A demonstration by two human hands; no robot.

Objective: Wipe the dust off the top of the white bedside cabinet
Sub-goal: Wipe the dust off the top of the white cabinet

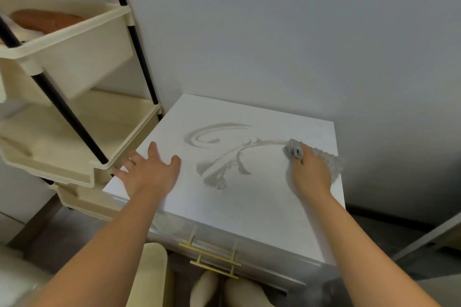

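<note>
My right hand (310,174), fingers curled, grips a bunched grey cloth (293,150) and presses it onto the top of the white bedside cabinet (262,209), near its right edge. My left hand (147,172) lies flat with fingers spread and holds nothing, resting on the top at its left edge. Between the hands, grey dust (217,174) lies in curved smears, one streak running right to the cloth. Two brass handles (212,255) show on the cabinet's near face. A cream tiered trolley (74,132) with black posts stands just beside the cabinet on the left; a grey wall (274,32) lies behind.
</note>
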